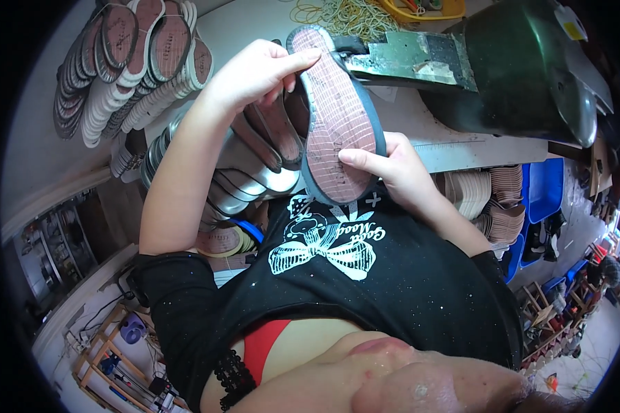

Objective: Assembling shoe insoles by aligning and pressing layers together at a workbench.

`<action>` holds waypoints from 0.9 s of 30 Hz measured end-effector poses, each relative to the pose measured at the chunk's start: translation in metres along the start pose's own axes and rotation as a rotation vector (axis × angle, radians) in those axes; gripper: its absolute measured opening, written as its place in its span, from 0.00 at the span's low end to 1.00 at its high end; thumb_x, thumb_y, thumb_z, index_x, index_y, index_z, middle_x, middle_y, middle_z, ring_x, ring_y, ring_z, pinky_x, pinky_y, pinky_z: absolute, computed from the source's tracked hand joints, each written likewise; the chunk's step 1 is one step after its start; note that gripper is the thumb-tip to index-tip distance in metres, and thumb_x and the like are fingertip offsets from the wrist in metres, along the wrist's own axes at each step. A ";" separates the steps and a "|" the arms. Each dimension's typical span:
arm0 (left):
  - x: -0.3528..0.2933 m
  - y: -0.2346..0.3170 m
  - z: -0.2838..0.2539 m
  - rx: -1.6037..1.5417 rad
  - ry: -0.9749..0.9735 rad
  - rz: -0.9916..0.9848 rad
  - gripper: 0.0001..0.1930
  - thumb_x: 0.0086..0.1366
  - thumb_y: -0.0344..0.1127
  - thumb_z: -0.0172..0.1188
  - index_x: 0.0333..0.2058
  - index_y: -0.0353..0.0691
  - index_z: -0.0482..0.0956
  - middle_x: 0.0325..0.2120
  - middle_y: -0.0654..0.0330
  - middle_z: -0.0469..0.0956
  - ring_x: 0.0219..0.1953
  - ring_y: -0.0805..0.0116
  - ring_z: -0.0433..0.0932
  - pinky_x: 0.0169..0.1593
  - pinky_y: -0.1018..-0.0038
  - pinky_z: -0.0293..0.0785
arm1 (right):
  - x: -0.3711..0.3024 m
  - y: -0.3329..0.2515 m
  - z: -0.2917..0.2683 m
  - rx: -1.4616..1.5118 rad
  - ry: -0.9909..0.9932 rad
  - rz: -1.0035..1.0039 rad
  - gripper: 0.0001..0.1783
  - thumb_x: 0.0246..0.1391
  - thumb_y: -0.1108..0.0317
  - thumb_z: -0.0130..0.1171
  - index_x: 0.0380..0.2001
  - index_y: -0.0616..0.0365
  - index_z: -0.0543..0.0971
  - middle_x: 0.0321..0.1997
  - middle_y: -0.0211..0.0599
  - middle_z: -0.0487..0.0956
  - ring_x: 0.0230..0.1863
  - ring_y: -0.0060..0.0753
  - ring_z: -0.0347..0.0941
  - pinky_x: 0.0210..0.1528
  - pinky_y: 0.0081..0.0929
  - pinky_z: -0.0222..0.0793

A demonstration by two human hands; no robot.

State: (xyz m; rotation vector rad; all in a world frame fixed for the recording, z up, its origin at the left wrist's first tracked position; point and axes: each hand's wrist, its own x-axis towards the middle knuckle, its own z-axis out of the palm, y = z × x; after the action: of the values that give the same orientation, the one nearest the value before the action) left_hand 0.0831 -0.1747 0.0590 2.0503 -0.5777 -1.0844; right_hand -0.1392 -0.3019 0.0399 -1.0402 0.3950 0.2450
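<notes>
A shoe sole (341, 124) with a brown, line-patterned face and a dark rim stands nearly upright in front of my chest. My left hand (265, 72) pinches its narrow far end, thumb on the brown face and fingers bent behind. Around the wide near end closes my right hand (393, 168), its thumb pressed on the brown face and its other fingers mostly hidden behind. The sole's right edge meets the tip of the green machine's arm (413, 60); whether they touch, I cannot tell.
Bundled soles (127, 58) are piled at the far left. More loose soles (269, 134) lie under my left forearm. The green machine body (523, 69) fills the far right. Tangled cord (348, 19) lies at the back, beside a yellow basket (427, 9). Blue bins (544, 189) stand at the right.
</notes>
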 end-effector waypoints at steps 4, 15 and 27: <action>0.020 0.001 -0.012 0.126 0.070 0.088 0.25 0.61 0.55 0.59 0.15 0.41 0.73 0.11 0.71 0.66 0.14 0.86 0.60 0.18 0.85 0.54 | 0.025 -0.002 0.014 0.151 0.058 -0.051 0.13 0.54 0.68 0.61 0.40 0.66 0.80 0.37 0.35 0.81 0.37 0.20 0.75 0.42 0.21 0.71; 0.017 -0.009 0.004 -0.461 -0.024 0.177 0.35 0.48 0.38 0.73 0.49 0.25 0.65 0.42 0.51 0.74 0.44 0.66 0.75 0.49 0.72 0.71 | 0.059 -0.003 0.025 0.265 0.176 -0.093 0.14 0.55 0.68 0.60 0.42 0.65 0.78 0.39 0.36 0.81 0.38 0.20 0.76 0.43 0.21 0.72; 0.056 -0.005 -0.027 0.403 0.451 0.445 0.45 0.50 0.45 0.68 0.60 0.25 0.57 0.57 0.38 0.62 0.63 0.53 0.58 0.65 0.65 0.50 | 0.062 -0.014 0.029 0.336 0.042 0.043 0.12 0.58 0.69 0.57 0.42 0.65 0.77 0.38 0.38 0.80 0.35 0.24 0.77 0.41 0.23 0.75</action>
State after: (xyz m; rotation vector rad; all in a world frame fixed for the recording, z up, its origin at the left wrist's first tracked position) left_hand 0.1368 -0.1980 0.0367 2.2512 -1.0086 -0.2439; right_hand -0.0720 -0.2829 0.0365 -0.7078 0.4793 0.1876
